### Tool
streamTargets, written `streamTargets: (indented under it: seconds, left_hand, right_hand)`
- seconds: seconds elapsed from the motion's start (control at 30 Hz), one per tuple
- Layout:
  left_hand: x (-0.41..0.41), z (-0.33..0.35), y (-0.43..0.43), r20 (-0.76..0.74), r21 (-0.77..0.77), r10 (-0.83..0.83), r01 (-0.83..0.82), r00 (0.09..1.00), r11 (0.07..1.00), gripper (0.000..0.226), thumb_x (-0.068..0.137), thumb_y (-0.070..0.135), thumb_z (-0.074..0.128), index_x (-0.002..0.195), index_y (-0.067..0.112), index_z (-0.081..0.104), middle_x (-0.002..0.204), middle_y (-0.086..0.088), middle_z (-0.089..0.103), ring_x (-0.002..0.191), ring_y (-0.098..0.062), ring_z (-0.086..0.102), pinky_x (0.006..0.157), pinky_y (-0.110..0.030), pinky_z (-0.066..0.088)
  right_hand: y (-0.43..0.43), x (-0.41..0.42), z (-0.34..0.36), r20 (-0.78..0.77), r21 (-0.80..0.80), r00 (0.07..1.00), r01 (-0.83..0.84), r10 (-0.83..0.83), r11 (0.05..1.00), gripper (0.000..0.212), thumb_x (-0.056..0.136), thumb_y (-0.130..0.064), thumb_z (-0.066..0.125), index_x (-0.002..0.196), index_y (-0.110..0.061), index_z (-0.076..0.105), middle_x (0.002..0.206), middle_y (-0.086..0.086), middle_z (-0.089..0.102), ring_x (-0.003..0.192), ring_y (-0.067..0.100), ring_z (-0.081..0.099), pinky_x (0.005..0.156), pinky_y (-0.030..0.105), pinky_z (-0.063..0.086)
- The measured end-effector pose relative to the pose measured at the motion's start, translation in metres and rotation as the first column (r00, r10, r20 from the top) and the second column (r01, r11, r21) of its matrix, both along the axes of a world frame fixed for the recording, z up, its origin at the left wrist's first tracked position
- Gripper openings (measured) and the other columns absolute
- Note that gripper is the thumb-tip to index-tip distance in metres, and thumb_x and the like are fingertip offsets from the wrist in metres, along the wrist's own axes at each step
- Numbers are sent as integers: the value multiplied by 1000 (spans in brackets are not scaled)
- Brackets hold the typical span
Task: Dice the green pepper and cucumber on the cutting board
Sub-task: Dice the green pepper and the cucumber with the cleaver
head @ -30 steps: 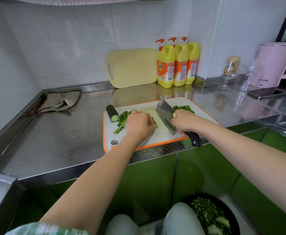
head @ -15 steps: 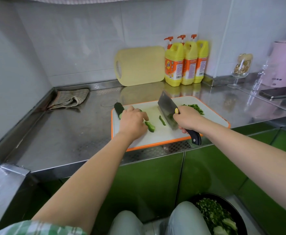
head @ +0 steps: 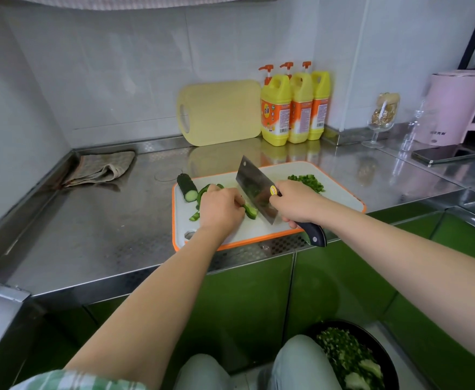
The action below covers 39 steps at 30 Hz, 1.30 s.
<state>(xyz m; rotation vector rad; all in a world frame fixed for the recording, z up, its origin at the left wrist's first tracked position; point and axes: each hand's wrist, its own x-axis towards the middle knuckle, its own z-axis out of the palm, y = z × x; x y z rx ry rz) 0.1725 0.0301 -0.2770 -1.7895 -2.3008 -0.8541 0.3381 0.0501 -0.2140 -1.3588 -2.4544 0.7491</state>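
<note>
Board: white with an orange rim, flat on the counter near its front edge, handle hole at the near-left corner.
Left hand: knuckles up over the board's middle, fingers curled down onto a pepper strip and pinning it to the board.
Pepper strip: green and curved, poking out from under the left fingertips toward the blade and just beside it. Whether they touch cannot be told.
Right hand: fingers wrapped tight round the cleaver where handle meets blade. The dark handle end sticks out past the board's near edge.
Cleaver: wide blade standing on its edge, tip pointing away, lower edge at the board just right of the strip.
Pepper pieces: larger green pieces on the far-left side of the left hand, partly hidden by it. One thin sliver lies on the board left of the wrist.
Cucumber: short dark stub, pale cut face toward the camera, at the board's far-left corner.
Dice: heap of small green bits on the board's far-right part, behind the right hand.
Wall side: yellow board leaning on the tiles, three yellow bottles with orange pumps just right of it.
Cloth: crumpled in the counter's far-left corner.
Right end: glass, pink kettle and phone lying flat.
Bowl: black, below the counter beside the person's knee, holding chopped greens.
</note>
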Motion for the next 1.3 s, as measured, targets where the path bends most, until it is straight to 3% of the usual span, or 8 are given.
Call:
streamTargets:
  seconds: [0.17,0.3,0.47,0.63,0.8,1.0,1.3]
  left_hand:
    - [-3,-4,-5,86,10,7,-8,996,1000,13,77,27,69,88,25,75,85,2,70,98,-25,49,77,-30,39]
    - [-3,-2,-6,105,-1,6,-6,994,1000,13,78,28,70,89,26,76,88,3,72,100,-25,48,82,-31,41]
    - [-2,-3,-6,98,1,5,-5,995,1000,12,78,27,70,89,26,77,89,3,72,101,-26,49,80,-31,42]
    - [0,-1,-8,78,16,-11,10,997,1000,9,81,26,70,85,23,77,86,1,71,99,-26,49,75,-30,38]
    - [0,-1,-5,78,3,-4,4,997,1000,11,79,27,67,79,21,77,81,-3,71,98,-27,49,74,-32,41]
    - [2,-5,-6,181,-9,39,-38,983,999,13,80,37,67,78,25,72,82,2,70,99,-25,45,79,-35,45]
    - [-5,-7,-10,336,-28,36,-28,941,999,7,82,27,69,89,24,70,77,9,65,106,-23,41,73,-26,33]
  right_hand:
    - [-3,-8,-2,78,20,997,-7,5,1000,20,96,-11,34,98,-1,51,71,17,63,51,26,57,45,25,41]
    - [-5,-10,-1,135,57,991,-29,22,998,20,96,-11,35,77,-10,40,63,11,58,44,21,55,42,22,37]
    - [-6,-12,-3,176,36,984,-44,37,998,11,95,-12,34,92,-7,43,72,17,64,42,20,54,44,25,37]
    - [-2,-13,-3,136,-30,990,-33,37,999,18,94,-9,34,77,-8,40,58,13,54,39,21,50,39,19,35]
    - [1,-27,-4,213,-14,977,-15,18,1000,19,91,-6,38,76,-1,49,63,21,60,45,28,55,49,24,43]
    - [10,-27,-15,121,-35,991,69,-65,997,18,94,-8,35,78,-6,43,65,19,56,50,29,54,47,24,39]
    - [10,-19,-9,40,-38,997,74,-73,997,12,93,-7,34,85,-6,42,65,15,55,50,27,55,46,23,38]
